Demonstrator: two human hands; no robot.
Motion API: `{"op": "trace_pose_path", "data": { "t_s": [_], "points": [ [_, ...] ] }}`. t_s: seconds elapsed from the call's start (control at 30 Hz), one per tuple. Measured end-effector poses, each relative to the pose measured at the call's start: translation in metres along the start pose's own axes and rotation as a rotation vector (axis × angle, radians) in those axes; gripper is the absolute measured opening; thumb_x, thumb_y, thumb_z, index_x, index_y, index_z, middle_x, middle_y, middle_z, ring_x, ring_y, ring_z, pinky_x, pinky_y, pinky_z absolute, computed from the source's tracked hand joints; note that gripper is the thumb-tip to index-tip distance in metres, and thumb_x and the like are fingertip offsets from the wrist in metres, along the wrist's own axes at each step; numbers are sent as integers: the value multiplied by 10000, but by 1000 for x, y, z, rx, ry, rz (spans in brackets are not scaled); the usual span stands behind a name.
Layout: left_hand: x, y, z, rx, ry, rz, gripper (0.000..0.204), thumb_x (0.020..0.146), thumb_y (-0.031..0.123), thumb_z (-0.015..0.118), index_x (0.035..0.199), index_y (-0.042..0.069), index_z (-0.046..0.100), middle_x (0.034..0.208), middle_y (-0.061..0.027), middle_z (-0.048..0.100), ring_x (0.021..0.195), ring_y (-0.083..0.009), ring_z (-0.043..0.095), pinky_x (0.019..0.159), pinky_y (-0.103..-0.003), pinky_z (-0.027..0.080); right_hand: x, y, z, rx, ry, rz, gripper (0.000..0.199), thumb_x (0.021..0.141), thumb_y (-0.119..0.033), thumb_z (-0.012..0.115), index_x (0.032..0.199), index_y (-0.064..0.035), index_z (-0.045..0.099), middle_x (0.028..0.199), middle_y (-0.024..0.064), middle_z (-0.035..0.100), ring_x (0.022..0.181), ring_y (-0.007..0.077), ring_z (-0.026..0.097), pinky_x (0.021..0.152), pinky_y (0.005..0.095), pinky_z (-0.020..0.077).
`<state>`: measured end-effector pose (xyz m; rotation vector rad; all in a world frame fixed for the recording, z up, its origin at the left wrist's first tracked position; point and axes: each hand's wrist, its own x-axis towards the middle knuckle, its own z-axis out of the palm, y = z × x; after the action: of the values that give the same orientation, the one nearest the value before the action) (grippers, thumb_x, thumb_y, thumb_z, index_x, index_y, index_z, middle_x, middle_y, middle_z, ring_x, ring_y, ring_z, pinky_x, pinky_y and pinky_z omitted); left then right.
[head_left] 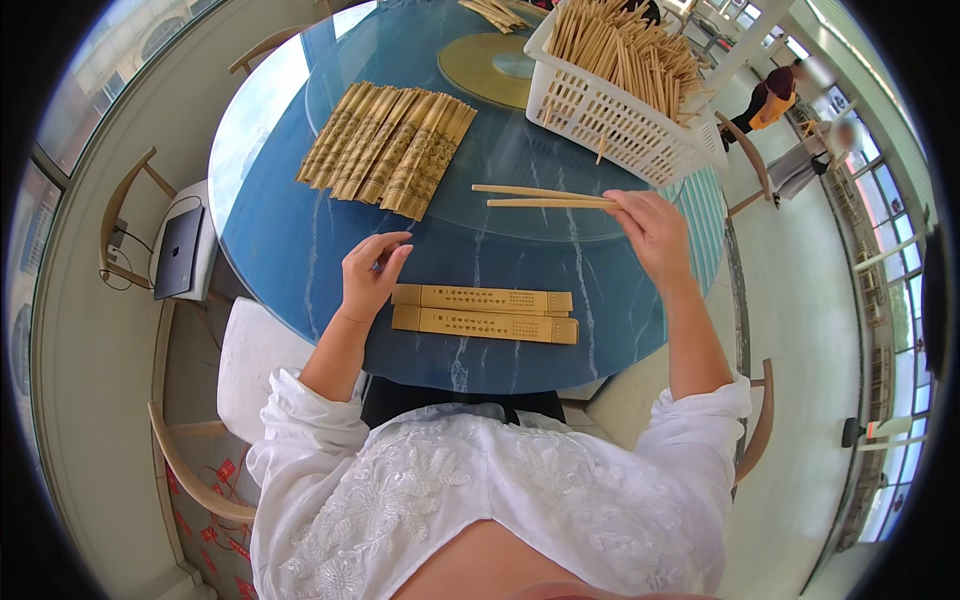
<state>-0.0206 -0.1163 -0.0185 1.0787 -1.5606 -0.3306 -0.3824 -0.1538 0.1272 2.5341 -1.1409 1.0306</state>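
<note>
A pair of light wooden chopsticks [530, 197] is gripped at one end by my right hand [648, 232], their free ends pointing left over the table. My left hand [372, 272] hovers with bent fingers, thumb and forefinger apart and nothing between them. Just in front of it lie two gold paper chopstick sleeves [485, 323], side by side near the table's front edge. Farther back on the left, several patterned gold sleeves [385, 148] rest in an overlapping row. At the back right, a white plastic basket [610, 125] holds a heap of loose chopsticks [625, 50].
The round blue marbled table [290, 240] carries a turntable with a gold centre disc [480, 70]. More chopsticks [492, 14] lie at its far side. A laptop [180, 252] sits on a chair to the left. Two people [775, 100] are in the distance on the right.
</note>
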Motion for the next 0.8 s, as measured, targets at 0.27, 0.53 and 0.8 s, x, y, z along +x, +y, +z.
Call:
{"op": "trace_pose_path", "data": {
  "t_s": [0.27, 0.53, 0.8],
  "points": [
    [-37, 87, 11, -526, -259, -207, 413, 1015, 130, 520, 1410, 16, 482, 1187, -163, 660, 1004, -216, 675, 881, -316, 548, -104, -61, 16, -164, 24, -56, 329, 761, -59, 749, 1085, -93, 701, 911, 22, 672, 832, 209, 653, 732, 335, 515],
    [-81, 117, 22, -288, -345, -227, 287, 960, 40, 583, 1243, 4, 614, 985, -114, 731, 865, -193, 713, 759, -267, 553, -145, -91, 15, -136, -81, -42, 365, 770, -77, 732, 1133, -99, 696, 851, 17, 585, 778, 194, 605, 698, 337, 490],
    [-93, 121, 17, -456, -447, -691, 164, 958, 102, 631, 1038, -31, 681, 735, -28, 639, 621, -60, 541, 559, -205, 438, -174, -97, 12, -109, -86, -17, 413, 754, -74, 700, 1162, -133, 698, 793, 7, 538, 721, 180, 570, 637, 331, 472]
  ]
}}
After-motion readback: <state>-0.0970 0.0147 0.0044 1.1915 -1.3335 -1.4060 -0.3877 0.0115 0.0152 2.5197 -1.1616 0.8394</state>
